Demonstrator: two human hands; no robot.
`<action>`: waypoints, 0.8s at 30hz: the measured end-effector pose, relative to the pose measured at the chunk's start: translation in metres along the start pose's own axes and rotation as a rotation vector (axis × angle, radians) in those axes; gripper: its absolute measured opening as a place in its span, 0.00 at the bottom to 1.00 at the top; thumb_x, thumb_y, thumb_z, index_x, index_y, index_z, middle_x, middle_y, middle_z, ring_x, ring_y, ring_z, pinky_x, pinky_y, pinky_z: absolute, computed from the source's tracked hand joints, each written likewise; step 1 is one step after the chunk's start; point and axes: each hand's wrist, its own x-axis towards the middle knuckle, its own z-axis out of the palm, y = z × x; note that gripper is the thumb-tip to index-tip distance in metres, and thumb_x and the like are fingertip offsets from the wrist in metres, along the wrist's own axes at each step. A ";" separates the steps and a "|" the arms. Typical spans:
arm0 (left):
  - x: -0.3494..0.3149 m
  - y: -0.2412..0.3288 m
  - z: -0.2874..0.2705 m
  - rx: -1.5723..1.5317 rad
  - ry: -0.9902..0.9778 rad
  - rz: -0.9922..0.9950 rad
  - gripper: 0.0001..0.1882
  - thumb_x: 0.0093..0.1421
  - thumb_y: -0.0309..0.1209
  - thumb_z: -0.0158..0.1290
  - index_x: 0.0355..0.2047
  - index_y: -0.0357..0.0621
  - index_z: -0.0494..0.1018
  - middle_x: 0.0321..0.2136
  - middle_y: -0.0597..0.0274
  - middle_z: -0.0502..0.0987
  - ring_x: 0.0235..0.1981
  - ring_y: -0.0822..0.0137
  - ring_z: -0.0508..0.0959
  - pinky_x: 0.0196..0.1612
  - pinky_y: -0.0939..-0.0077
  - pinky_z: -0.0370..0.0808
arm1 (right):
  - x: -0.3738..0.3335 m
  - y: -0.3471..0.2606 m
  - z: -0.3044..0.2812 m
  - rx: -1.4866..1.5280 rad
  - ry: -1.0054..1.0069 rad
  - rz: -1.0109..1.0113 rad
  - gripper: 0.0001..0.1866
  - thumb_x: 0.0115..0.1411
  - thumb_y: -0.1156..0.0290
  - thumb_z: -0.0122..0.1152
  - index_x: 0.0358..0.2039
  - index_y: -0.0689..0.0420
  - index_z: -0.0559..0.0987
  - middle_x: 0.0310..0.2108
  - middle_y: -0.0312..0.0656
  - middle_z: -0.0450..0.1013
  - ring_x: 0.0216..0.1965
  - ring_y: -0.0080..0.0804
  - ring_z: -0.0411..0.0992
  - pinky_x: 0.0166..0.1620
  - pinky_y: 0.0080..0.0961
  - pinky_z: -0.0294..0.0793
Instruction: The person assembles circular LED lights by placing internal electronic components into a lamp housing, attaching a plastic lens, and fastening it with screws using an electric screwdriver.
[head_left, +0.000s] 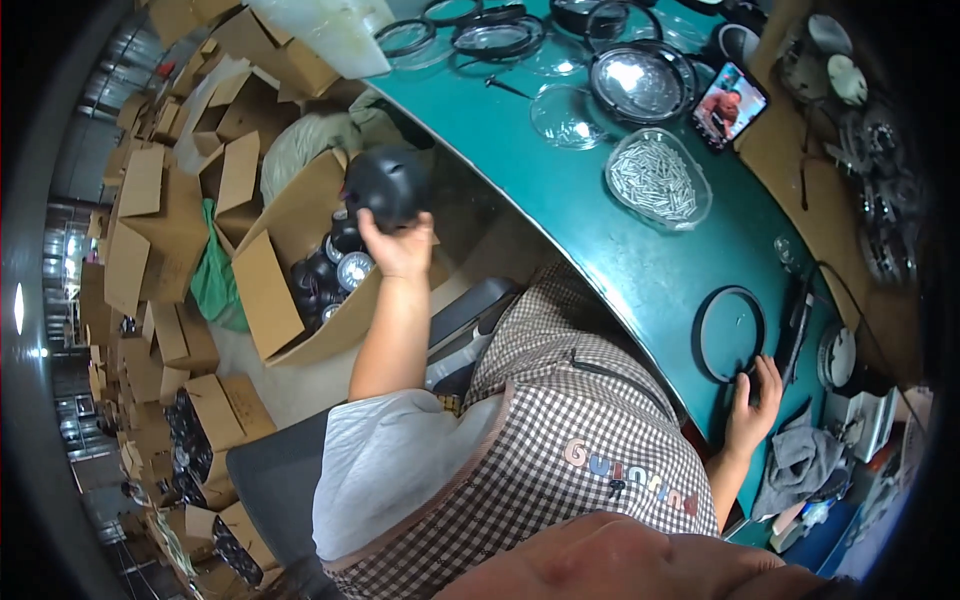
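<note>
My left hand (400, 247) is raised over an open cardboard box and grips a black, dome-shaped round part (386, 187) from below. The box (268, 300) stands on the floor to the left and contains several black round housings (318, 272), some with shiny silver faces. On the green table, my right hand (757, 405) rests with its fingers apart at the near edge of a black ring (703, 335). Thumb and fingertips lie close to the ring's rim; whether they press on it I cannot tell. A clear dish of silver screws (655, 180) sits farther up the table.
Black-rimmed round lenses (640, 80) and clear discs (568, 118) lie at the table's far end. A phone (728, 107) leans nearby. A black tool (797, 325) and a grey cloth (800, 465) are at the right. Open cardboard boxes (160, 230) crowd the floor left of my chair (270, 480).
</note>
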 end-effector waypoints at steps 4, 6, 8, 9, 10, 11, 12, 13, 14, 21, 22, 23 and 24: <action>0.043 0.068 -0.102 -0.058 0.483 0.238 0.30 0.62 0.55 0.56 0.59 0.55 0.68 0.57 0.62 0.72 0.59 0.57 0.70 0.56 0.49 0.75 | 0.002 -0.006 0.000 0.040 0.016 0.045 0.18 0.57 0.80 0.64 0.50 0.61 0.79 0.54 0.49 0.73 0.58 0.43 0.71 0.60 0.34 0.69; 0.056 0.094 -0.145 -0.066 0.447 0.279 0.44 0.62 0.59 0.54 0.68 0.45 0.54 0.63 0.54 0.66 0.65 0.47 0.63 0.63 0.41 0.69 | 0.006 -0.010 -0.003 0.071 0.024 0.047 0.18 0.57 0.81 0.64 0.50 0.61 0.79 0.54 0.49 0.74 0.56 0.42 0.72 0.58 0.32 0.70; 0.065 0.107 -0.162 -0.024 0.437 0.189 0.58 0.60 0.61 0.54 0.71 0.33 0.36 0.67 0.32 0.50 0.62 0.38 0.67 0.61 0.49 0.72 | 0.010 -0.012 -0.003 0.061 0.038 0.007 0.18 0.56 0.80 0.65 0.48 0.61 0.80 0.53 0.49 0.74 0.54 0.43 0.73 0.57 0.33 0.71; 0.071 0.112 -0.163 -0.033 0.354 0.104 0.56 0.62 0.57 0.55 0.71 0.34 0.36 0.68 0.35 0.51 0.62 0.39 0.67 0.62 0.50 0.72 | 0.013 -0.014 -0.003 0.031 0.032 -0.007 0.18 0.55 0.79 0.65 0.48 0.61 0.80 0.52 0.49 0.75 0.54 0.43 0.73 0.57 0.33 0.71; 0.073 0.082 -0.138 0.101 0.372 0.114 0.50 0.64 0.53 0.54 0.70 0.34 0.42 0.67 0.37 0.55 0.62 0.41 0.68 0.62 0.51 0.71 | 0.014 -0.018 -0.002 -0.035 0.031 -0.008 0.18 0.54 0.78 0.66 0.47 0.60 0.80 0.52 0.49 0.75 0.54 0.44 0.73 0.57 0.34 0.71; 0.075 0.085 -0.133 0.189 0.267 0.117 0.38 0.68 0.49 0.52 0.66 0.35 0.55 0.66 0.40 0.59 0.63 0.44 0.68 0.62 0.53 0.71 | 0.017 -0.021 -0.002 0.002 0.029 0.007 0.18 0.54 0.78 0.66 0.47 0.60 0.80 0.52 0.49 0.75 0.53 0.44 0.73 0.57 0.34 0.71; 0.074 0.073 -0.117 0.254 0.157 0.119 0.27 0.69 0.45 0.50 0.58 0.36 0.66 0.64 0.43 0.62 0.60 0.51 0.72 0.58 0.57 0.74 | 0.016 -0.021 0.000 0.028 0.034 0.030 0.18 0.53 0.77 0.67 0.46 0.60 0.81 0.51 0.49 0.75 0.53 0.45 0.73 0.57 0.35 0.71; 0.073 0.057 -0.092 0.316 0.085 0.102 0.24 0.69 0.44 0.51 0.56 0.37 0.67 0.59 0.46 0.68 0.54 0.55 0.75 0.54 0.60 0.76 | 0.016 -0.020 0.000 0.020 0.042 0.028 0.18 0.53 0.77 0.67 0.46 0.59 0.81 0.51 0.49 0.75 0.53 0.46 0.74 0.56 0.35 0.72; 0.068 0.045 -0.067 0.374 0.016 0.095 0.21 0.70 0.42 0.51 0.53 0.38 0.69 0.55 0.48 0.73 0.48 0.59 0.79 0.49 0.63 0.78 | 0.019 -0.027 -0.002 -0.005 0.044 -0.003 0.18 0.53 0.76 0.68 0.46 0.59 0.81 0.51 0.50 0.75 0.52 0.47 0.74 0.56 0.35 0.72; 0.011 -0.052 0.072 0.833 -0.522 0.199 0.14 0.69 0.37 0.52 0.40 0.36 0.76 0.25 0.63 0.77 0.25 0.71 0.77 0.31 0.77 0.75 | 0.019 -0.031 -0.006 -0.025 0.056 0.023 0.18 0.51 0.76 0.69 0.45 0.60 0.81 0.50 0.51 0.75 0.51 0.48 0.75 0.55 0.35 0.73; 0.000 -0.066 0.089 0.920 -0.579 0.211 0.13 0.69 0.36 0.52 0.39 0.36 0.77 0.24 0.64 0.77 0.25 0.72 0.76 0.31 0.78 0.74 | 0.017 -0.031 -0.007 -0.038 0.061 0.038 0.18 0.52 0.77 0.68 0.46 0.60 0.81 0.50 0.51 0.75 0.51 0.48 0.74 0.56 0.36 0.72; -0.015 -0.075 0.110 1.006 -0.636 0.204 0.13 0.69 0.35 0.52 0.38 0.36 0.78 0.24 0.65 0.77 0.25 0.74 0.76 0.31 0.80 0.73 | 0.015 -0.032 -0.009 -0.055 0.067 0.041 0.18 0.52 0.78 0.67 0.46 0.60 0.81 0.50 0.51 0.75 0.52 0.47 0.74 0.56 0.35 0.72; -0.020 -0.084 0.115 1.031 -0.701 0.225 0.11 0.69 0.34 0.53 0.38 0.37 0.79 0.25 0.66 0.78 0.26 0.75 0.77 0.32 0.81 0.73 | 0.016 -0.034 -0.009 -0.068 0.066 0.031 0.18 0.52 0.78 0.67 0.46 0.60 0.81 0.50 0.51 0.75 0.52 0.46 0.74 0.56 0.35 0.72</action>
